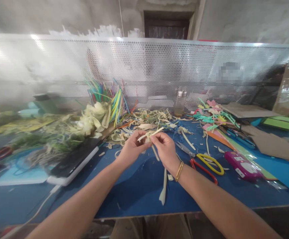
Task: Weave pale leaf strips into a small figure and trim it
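Above the middle of the blue table, my left hand (134, 146) and my right hand (163, 147) meet with fingers pinched. Between their fingertips is a small crossed piece of pale corn husk strips (148, 135). One strip end points up to the right, and another hangs down between the hands. Parts of the crossing are hidden by my fingers. A loose husk strip (163, 189) lies on the table below my right hand. Right of that hand rest open scissors (198, 158) with one yellow and one red handle loop.
Husk scraps (151, 118) are heaped behind my hands, beside a pale husk bundle (96, 116) and coloured pipe cleaners (109, 96). A glass bottle (180, 102) stands behind. A phone (74, 164) with a cable lies left; a purple case (242, 166) and cardboard (279, 141) lie right.
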The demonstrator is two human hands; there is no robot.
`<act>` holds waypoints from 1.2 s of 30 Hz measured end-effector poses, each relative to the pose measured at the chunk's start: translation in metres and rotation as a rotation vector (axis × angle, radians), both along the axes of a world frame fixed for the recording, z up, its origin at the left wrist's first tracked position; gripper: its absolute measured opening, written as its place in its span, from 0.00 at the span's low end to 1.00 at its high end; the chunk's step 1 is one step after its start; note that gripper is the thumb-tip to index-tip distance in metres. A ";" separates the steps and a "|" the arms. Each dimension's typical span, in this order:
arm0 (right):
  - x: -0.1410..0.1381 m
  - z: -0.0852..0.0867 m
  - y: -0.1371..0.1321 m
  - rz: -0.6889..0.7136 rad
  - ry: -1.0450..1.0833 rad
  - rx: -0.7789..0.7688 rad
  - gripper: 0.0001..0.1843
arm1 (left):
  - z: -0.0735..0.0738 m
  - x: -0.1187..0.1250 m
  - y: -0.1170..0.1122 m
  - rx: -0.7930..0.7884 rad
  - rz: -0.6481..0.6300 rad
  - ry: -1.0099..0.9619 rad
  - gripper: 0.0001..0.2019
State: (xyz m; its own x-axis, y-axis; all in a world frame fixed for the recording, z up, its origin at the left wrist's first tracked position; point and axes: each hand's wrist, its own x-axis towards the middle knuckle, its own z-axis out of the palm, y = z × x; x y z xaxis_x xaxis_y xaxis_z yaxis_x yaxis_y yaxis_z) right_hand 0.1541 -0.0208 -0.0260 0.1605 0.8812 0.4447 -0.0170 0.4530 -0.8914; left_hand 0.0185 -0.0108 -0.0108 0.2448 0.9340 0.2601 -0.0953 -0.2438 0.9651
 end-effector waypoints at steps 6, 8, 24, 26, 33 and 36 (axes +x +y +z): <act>0.001 -0.003 0.003 -0.078 -0.061 -0.013 0.11 | 0.001 -0.002 0.000 -0.012 -0.108 -0.023 0.18; 0.000 -0.002 0.002 -0.021 -0.032 -0.018 0.10 | 0.000 -0.002 -0.002 -0.033 -0.118 -0.041 0.17; -0.005 -0.001 0.001 0.042 0.143 -0.087 0.07 | 0.004 -0.003 -0.002 -0.047 -0.069 -0.020 0.15; -0.003 -0.002 0.002 0.049 0.129 -0.087 0.08 | 0.005 -0.002 -0.004 -0.030 -0.062 0.003 0.15; 0.000 0.011 -0.017 -0.075 -0.417 0.309 0.20 | 0.002 -0.003 0.000 -0.008 0.055 -0.053 0.16; -0.002 0.018 -0.026 -0.076 -0.615 0.419 0.18 | 0.000 -0.005 0.002 0.025 0.076 -0.076 0.16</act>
State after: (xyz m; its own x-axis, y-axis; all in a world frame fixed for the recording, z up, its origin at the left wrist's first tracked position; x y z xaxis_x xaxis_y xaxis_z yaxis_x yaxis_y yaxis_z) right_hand 0.1525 -0.0468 -0.0076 -0.1718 0.6147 0.7698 0.4736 0.7367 -0.4826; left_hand 0.0138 -0.0089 -0.0104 0.1525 0.9420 0.2989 -0.1489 -0.2771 0.9492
